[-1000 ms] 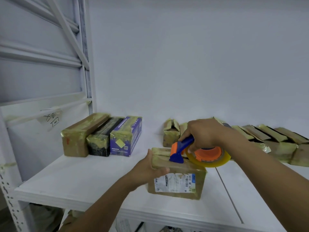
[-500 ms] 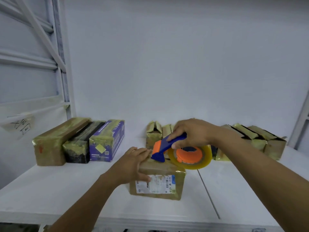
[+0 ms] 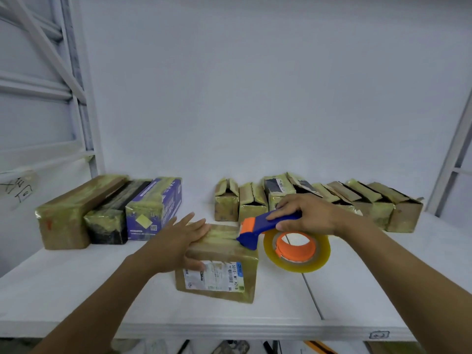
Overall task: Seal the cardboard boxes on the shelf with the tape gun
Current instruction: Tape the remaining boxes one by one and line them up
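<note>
A small cardboard box (image 3: 224, 272) with a white shipping label stands near the front of the white shelf (image 3: 76, 290). My left hand (image 3: 176, 241) lies flat on the box's top left, fingers straight, pressing it down. My right hand (image 3: 306, 215) grips the blue and orange tape gun (image 3: 260, 227) by its handle. The gun's orange head touches the top right edge of the box. Its roll of clear tape (image 3: 297, 250) hangs just right of the box.
Three taped long boxes (image 3: 102, 213) lie side by side at the back left. A row of several small boxes with open flaps (image 3: 332, 198) lines the back right. Metal rack uprights (image 3: 84, 98) stand at the left and far right edges.
My left hand has opened out flat on the box top. The tape gun has shifted right, towards the box's right edge. My view has pulled back a little.
</note>
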